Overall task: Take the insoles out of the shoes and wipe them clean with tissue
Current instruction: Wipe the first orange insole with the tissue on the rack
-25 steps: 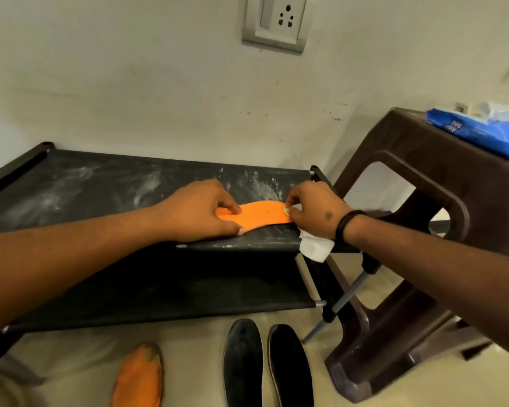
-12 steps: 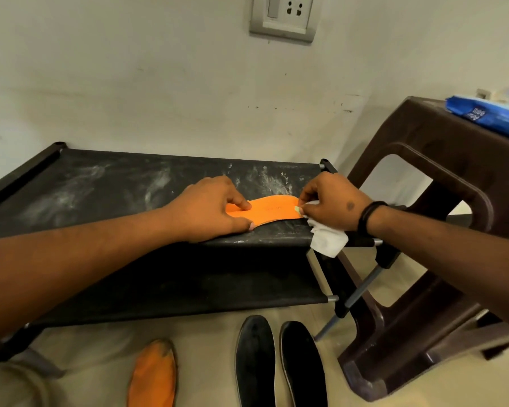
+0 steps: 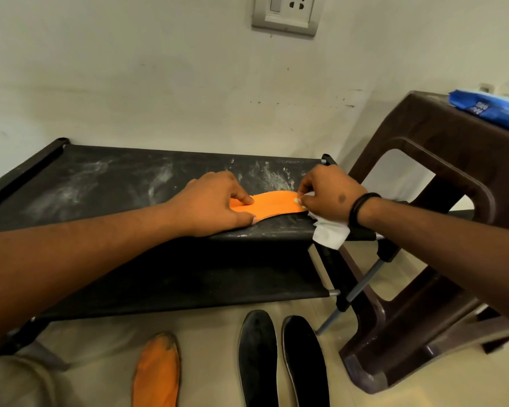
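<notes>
An orange insole (image 3: 272, 205) lies flat on the dusty top of a black fabric shoe rack (image 3: 106, 183), near its front right corner. My left hand (image 3: 215, 202) pins the insole's left end, thumb and a finger curled on it. My right hand (image 3: 328, 192) grips a white tissue (image 3: 331, 235) and presses it on the insole's right end; the tissue's loose end hangs over the rack's front edge. On the floor below lie a second orange insole (image 3: 157, 373) and two black insoles (image 3: 257, 359).
A dark brown plastic stool (image 3: 441, 160) stands right of the rack, with a blue tissue pack (image 3: 488, 108) on top. A wall socket (image 3: 285, 13) is above. The rack's lower shelf (image 3: 188, 286) sits under my arms. Beige floor lies below.
My right hand with the tissue has slid slightly right along the insole, exposing more orange surface. My left hand keeps its hold. The camera has shifted a little closer.
</notes>
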`<act>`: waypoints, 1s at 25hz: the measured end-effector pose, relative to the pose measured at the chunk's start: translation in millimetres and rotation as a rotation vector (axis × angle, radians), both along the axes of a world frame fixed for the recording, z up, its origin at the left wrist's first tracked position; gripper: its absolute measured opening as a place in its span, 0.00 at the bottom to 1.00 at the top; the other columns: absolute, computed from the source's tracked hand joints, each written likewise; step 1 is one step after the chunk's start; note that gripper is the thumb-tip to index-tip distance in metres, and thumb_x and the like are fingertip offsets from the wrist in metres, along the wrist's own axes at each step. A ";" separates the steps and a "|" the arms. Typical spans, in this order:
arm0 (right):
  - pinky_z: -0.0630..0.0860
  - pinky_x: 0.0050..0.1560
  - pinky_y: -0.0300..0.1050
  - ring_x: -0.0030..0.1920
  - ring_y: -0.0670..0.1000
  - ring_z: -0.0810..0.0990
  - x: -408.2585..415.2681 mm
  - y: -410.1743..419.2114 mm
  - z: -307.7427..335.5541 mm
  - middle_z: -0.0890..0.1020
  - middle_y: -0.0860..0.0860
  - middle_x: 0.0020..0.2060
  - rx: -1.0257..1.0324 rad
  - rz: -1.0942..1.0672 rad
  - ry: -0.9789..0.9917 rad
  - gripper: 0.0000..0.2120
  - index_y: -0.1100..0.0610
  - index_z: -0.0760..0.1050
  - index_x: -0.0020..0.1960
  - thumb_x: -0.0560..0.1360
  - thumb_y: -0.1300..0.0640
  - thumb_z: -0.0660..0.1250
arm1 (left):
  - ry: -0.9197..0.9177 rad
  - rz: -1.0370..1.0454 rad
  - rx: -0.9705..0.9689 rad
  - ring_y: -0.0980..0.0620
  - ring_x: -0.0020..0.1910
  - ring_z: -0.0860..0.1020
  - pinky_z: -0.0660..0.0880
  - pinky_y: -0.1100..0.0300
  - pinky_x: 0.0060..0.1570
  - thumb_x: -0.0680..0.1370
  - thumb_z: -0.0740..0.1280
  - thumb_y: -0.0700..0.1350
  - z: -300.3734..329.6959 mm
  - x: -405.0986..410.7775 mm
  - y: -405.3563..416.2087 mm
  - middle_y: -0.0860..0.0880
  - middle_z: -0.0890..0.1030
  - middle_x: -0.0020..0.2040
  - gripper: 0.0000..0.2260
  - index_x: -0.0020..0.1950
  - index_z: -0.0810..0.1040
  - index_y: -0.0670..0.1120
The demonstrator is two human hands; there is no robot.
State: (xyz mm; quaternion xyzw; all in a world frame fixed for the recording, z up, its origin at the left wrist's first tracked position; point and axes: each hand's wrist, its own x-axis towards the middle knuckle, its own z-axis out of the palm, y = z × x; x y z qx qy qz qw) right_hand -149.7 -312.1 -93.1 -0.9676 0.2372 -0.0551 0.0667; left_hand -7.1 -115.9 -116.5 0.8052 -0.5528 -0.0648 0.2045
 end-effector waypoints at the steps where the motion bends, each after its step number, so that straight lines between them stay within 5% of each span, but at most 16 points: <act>1: 0.79 0.43 0.45 0.38 0.48 0.80 6.0 0.5 -2.1 0.84 0.51 0.41 -0.013 -0.027 -0.008 0.05 0.56 0.83 0.45 0.75 0.58 0.69 | -0.007 0.005 -0.005 0.51 0.65 0.75 0.71 0.43 0.66 0.75 0.72 0.58 0.4 -0.2 -0.6 0.55 0.79 0.63 0.18 0.63 0.83 0.54; 6: 0.77 0.49 0.43 0.48 0.51 0.81 18.5 22.1 -12.9 0.84 0.51 0.48 0.073 0.061 -0.079 0.05 0.55 0.84 0.47 0.75 0.58 0.69 | 0.011 0.010 0.015 0.52 0.63 0.75 0.73 0.45 0.64 0.73 0.72 0.62 -1.3 4.9 1.1 0.55 0.78 0.62 0.21 0.63 0.83 0.56; 11: 0.77 0.49 0.44 0.44 0.47 0.80 0.4 10.4 -2.9 0.85 0.51 0.47 0.025 0.110 0.001 0.06 0.56 0.84 0.49 0.75 0.55 0.71 | 0.026 0.012 0.022 0.52 0.63 0.75 0.73 0.44 0.64 0.67 0.66 0.66 -0.7 2.3 1.3 0.56 0.79 0.62 0.27 0.62 0.83 0.56; 14: 0.75 0.45 0.43 0.40 0.47 0.78 7.0 0.8 -4.3 0.84 0.52 0.45 0.015 0.034 -0.003 0.04 0.56 0.83 0.45 0.76 0.57 0.70 | 0.008 0.009 0.000 0.52 0.64 0.75 0.72 0.43 0.65 0.73 0.71 0.61 -0.2 1.7 -0.4 0.56 0.79 0.63 0.21 0.63 0.83 0.55; 18: 0.80 0.51 0.49 0.47 0.54 0.82 28.3 20.0 -13.6 0.85 0.54 0.48 -0.003 0.016 -0.076 0.06 0.54 0.83 0.45 0.75 0.60 0.67 | 0.001 0.011 -0.003 0.53 0.62 0.76 0.73 0.45 0.64 0.73 0.72 0.61 -0.7 3.2 0.3 0.56 0.80 0.62 0.21 0.62 0.84 0.54; 25: 0.79 0.53 0.49 0.49 0.52 0.82 3.4 30.3 -5.7 0.85 0.51 0.48 -0.021 0.162 0.014 0.06 0.53 0.83 0.50 0.75 0.54 0.70 | 0.012 0.003 -0.001 0.54 0.62 0.76 0.74 0.44 0.64 0.70 0.69 0.64 -1.2 3.1 1.6 0.56 0.80 0.62 0.24 0.62 0.84 0.55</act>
